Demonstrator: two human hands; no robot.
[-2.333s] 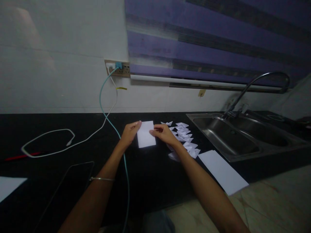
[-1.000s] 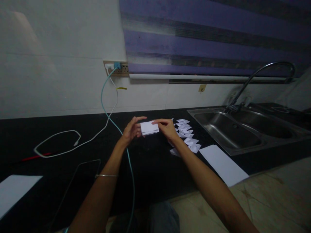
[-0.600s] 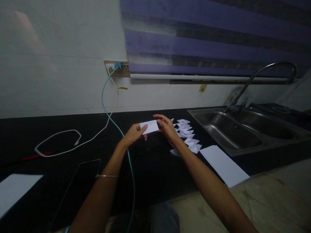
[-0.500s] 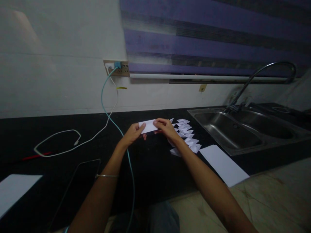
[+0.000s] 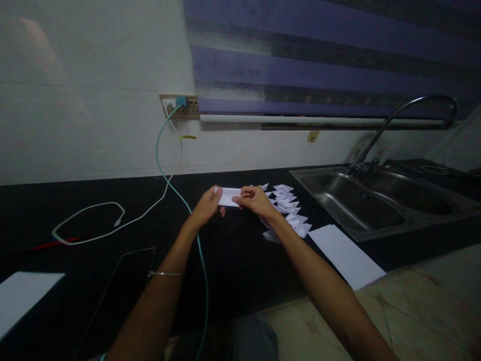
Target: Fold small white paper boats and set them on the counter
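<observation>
A small white folded paper [image 5: 230, 196] is held between two hands over a black countertop [image 5: 236, 265].
The person's left hand [image 5: 206, 206] grips its left end, thumb on top, while the right hand [image 5: 256, 199] pinches its right end between thumb and curled fingers; whether the paper touches the counter, one cannot tell. Just beside the right hand, folded paper pieces [image 5: 286, 198] lie in overlapping rows, partly hidden by the right forearm. Nearer the counter's front edge lie flat white sheets [image 5: 346, 256], beside a steel double sink [image 5: 349, 200] with a curved faucet [image 5: 391, 122]. A teal cable [image 5: 202, 260] runs from a wall socket [image 5: 192, 107] past the left wrist; a looped white cable [image 5: 84, 206] crosses a red object [image 5: 50, 244] farther left, with more white paper [image 5: 28, 296] at the left edge.
</observation>
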